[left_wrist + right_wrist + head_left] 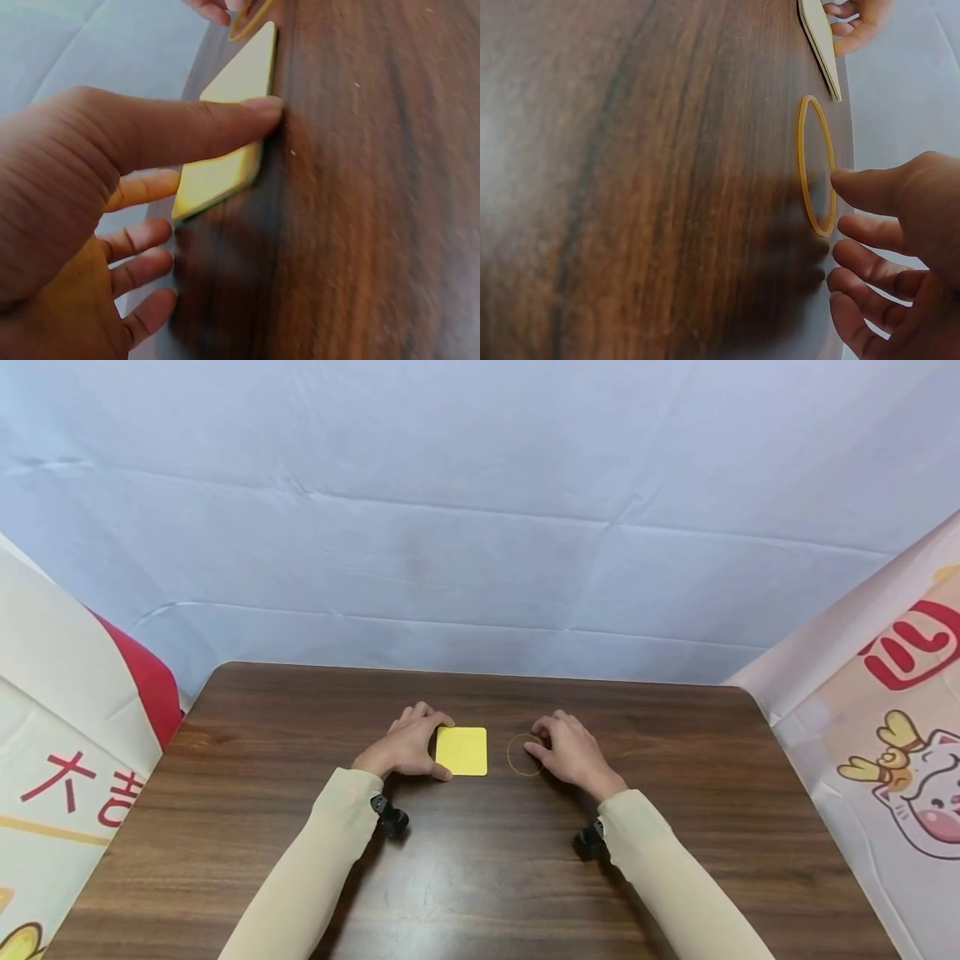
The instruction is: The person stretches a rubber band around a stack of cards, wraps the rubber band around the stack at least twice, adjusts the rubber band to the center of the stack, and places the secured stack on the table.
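A pale cloth (480, 527) fills the top of the head frame. Below it, a brown wooden table (480, 877) spans the lower half. The left hand (405, 750), just left of centre, has its thumb and forefinger at opposite edges of a yellow square pad (463, 752) lying flat near the middle; whether they pinch it I cannot tell. The right hand (576, 752), right of centre, grasps nothing, fingers loosely bent. Its thumb is at the right side of a thin rubber band (802, 150), right of the pad.
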`<action>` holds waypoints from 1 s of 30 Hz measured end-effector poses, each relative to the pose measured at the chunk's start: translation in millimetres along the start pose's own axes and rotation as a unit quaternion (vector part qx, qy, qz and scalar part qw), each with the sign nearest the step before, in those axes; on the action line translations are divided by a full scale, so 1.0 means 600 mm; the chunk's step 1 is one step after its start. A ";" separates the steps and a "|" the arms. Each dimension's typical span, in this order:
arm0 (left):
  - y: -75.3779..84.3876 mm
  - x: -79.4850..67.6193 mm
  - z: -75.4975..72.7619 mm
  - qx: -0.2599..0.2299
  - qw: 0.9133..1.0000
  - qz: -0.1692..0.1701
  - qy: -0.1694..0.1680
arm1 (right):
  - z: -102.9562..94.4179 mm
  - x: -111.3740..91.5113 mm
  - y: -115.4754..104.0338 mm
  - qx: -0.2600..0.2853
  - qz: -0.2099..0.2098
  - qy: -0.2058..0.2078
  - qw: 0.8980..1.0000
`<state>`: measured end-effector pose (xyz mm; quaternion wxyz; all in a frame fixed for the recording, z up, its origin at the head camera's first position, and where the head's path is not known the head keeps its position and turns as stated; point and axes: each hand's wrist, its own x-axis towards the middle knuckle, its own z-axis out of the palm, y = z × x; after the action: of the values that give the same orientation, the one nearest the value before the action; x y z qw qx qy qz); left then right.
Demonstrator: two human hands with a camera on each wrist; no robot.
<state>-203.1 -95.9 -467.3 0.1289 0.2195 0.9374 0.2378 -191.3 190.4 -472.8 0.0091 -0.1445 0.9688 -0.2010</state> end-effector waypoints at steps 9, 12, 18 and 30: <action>0.019 0.020 -0.009 -0.006 0.998 -0.046 -0.040 | -0.002 0.009 -0.002 0.000 0.013 -0.014 1.000; 0.026 0.027 -0.011 0.003 0.997 -0.058 -0.054 | -0.003 0.012 -0.002 0.002 0.016 -0.018 1.000; 0.034 0.032 -0.012 -0.032 0.995 -0.073 -0.065 | -0.001 0.017 -0.002 0.010 0.029 -0.024 0.999; 0.023 0.011 0.005 -0.179 0.982 -0.042 -0.046 | 0.001 0.021 -0.006 -0.008 0.051 -0.024 0.998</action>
<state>-203.3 -80.9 -463.9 0.2191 0.1646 0.8811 0.3854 -202.3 183.3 -471.6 0.0411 -0.1002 0.9760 -0.1890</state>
